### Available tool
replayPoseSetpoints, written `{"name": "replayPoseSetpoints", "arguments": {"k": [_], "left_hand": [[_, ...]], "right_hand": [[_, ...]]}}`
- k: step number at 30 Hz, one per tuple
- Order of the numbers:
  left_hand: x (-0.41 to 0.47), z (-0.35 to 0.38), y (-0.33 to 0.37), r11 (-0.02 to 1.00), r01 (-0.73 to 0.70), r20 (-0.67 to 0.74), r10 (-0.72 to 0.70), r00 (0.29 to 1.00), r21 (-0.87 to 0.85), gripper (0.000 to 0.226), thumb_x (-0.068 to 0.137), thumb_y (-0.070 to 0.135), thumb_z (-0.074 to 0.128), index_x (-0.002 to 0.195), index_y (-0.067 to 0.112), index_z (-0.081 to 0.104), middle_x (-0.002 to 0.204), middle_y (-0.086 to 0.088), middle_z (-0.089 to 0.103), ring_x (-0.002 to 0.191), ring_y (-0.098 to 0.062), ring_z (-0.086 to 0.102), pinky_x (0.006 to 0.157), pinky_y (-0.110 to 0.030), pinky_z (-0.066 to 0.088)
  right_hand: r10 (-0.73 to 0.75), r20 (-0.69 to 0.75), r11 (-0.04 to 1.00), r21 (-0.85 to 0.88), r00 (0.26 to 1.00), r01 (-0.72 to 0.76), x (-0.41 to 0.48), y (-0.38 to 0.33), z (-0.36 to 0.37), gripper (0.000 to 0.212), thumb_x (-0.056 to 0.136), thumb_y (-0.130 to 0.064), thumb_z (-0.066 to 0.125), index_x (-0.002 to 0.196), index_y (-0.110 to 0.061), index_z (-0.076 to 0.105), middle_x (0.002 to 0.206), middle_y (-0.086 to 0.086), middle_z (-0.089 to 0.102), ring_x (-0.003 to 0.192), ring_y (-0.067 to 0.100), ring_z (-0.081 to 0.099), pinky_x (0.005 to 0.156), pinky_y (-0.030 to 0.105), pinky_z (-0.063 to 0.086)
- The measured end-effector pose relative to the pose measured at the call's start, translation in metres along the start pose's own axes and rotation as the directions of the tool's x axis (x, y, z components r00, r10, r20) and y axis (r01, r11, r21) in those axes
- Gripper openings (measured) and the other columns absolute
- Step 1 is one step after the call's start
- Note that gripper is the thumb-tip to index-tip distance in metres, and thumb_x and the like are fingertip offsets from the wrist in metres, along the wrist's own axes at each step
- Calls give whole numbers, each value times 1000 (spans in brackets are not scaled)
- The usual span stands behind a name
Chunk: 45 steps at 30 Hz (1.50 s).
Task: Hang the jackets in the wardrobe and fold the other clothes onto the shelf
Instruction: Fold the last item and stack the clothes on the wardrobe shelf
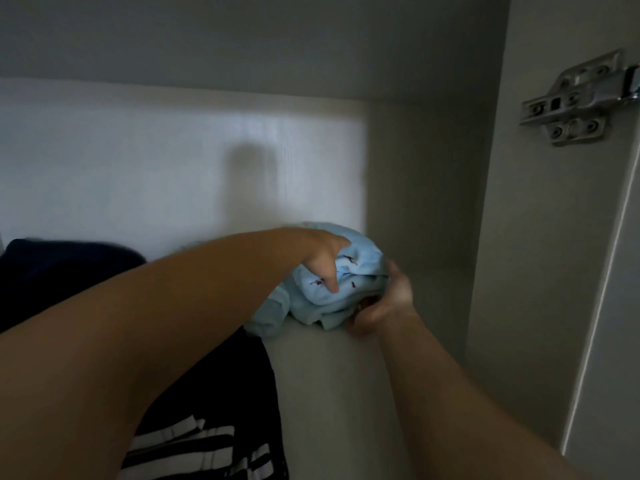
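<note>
Folded light-blue garment (pixel 349 289) sits on wardrobe shelf (pixel 346 375), near rt side wall; left hand (pixel 318 254) on top, fingers curled into cloth; right hand (pixel 384 303) fingers grip its lower edge; dark clothes (pixel 52 271) just left.

Home setting, inside a wardrobe (pixel 426 174). Pale laminate back panel (pixel 138 161), flat shelf (pixel 339 393) in the same finish, and a concealed metal door hinge (pixel 576 98) screwed to the panel at right. Household clothes on the shelf: dark pile (pixel 62 271), black-and-white striped garment (pixel 187 445), bundled light blue garment (pixel 349 292). Dim inside, with one bright patch on the back panel.
</note>
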<state>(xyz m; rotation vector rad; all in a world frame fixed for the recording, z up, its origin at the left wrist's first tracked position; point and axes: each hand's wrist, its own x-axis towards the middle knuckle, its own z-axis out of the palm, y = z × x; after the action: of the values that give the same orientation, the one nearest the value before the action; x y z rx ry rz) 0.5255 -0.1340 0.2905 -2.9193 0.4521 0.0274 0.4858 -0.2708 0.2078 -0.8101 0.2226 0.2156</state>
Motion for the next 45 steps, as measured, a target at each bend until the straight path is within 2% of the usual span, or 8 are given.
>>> {"name": "replayPoseSetpoints", "arguments": {"k": [5, 9, 15, 24, 32, 36, 40, 45], "left_hand": [[0, 18, 0, 989, -104, -61, 111, 992, 105, 130, 57, 68, 83, 160, 24, 17, 157, -4, 37, 138, -24, 42, 114, -40, 38], [-3, 46, -3, 972, -75, -185, 117, 976, 223, 141, 52, 78, 78, 160, 22, 7, 159, -11, 28, 143, -31, 34, 114, -48, 37], [-8, 75, 6, 964, 13, -388, 94, 917, 264, 115, 69, 53, 79, 156, 14, 15, 153, -11, 31, 139, -29, 37, 104, -49, 44], [-44, 11, -16, 985, 52, -500, 38, 865, 163, 102, 81, 20, 75, 159, 8, 10, 157, -14, 35, 139, -31, 41, 111, -43, 37], [-105, -34, -79, 943, 110, -582, 100, 807, 315, 96, 86, 22, 73, 160, 11, 11, 165, -9, 22, 146, -27, 31, 116, -41, 30], [-135, -26, -125, 890, 173, -578, 117, 807, 422, 96, 86, 16, 73, 160, 10, 12, 165, -13, 21, 146, -30, 32, 114, -44, 34], [-153, 0, -164, 833, 214, -532, 110, 840, 510, 100, 83, 10, 74, 159, 8, 9, 166, -16, 16, 146, -31, 30, 114, -43, 35], [-155, 52, -186, 934, 83, -267, 14, 964, 348, 98, 92, 25, 71, 161, 14, 3, 169, -10, 10, 150, -27, 25, 121, -37, 22]], "right_hand": [[-64, 124, 997, 40, 990, 59, 10, 5, 10, 46, 94, -58, 53, 105, -15, 65, 99, 6, 65, 91, 23, 62, 107, 43, 41], [70, 75, 988, 130, 995, -79, 21, -1, 14, 60, 85, -61, 69, 77, -3, 61, 63, 18, 70, 82, 26, 62, 102, 39, 42], [4, 10, 1000, -9, 1000, -4, 33, -3, 17, 37, 106, -30, 46, 135, -7, 53, 109, 20, 69, 125, 34, 54, 112, 42, 33], [-239, 49, 969, 80, 970, 235, 7, -18, 66, 20, 100, -14, 47, 102, -10, 67, 99, 11, 68, 91, 29, 66, 102, 44, 50], [-295, 177, 942, 220, 939, 254, -38, 6, 136, 27, 95, -10, 61, 121, -6, 66, 115, 18, 72, 104, 35, 71, 85, 45, 60], [-193, 295, 974, 171, 936, 147, -41, 36, 164, 31, 99, -13, 59, 128, -5, 64, 120, 19, 70, 111, 35, 68, 94, 47, 57], [-79, 354, 996, 60, 932, 61, -30, 71, 178, 31, 102, -15, 58, 130, -4, 63, 120, 19, 69, 107, 33, 68, 74, 44, 62], [181, 241, 883, -467, 954, -49, -15, 94, 168, 29, 105, -21, 53, 128, -3, 59, 131, 21, 61, 122, 36, 59, 93, 49, 53]]}}
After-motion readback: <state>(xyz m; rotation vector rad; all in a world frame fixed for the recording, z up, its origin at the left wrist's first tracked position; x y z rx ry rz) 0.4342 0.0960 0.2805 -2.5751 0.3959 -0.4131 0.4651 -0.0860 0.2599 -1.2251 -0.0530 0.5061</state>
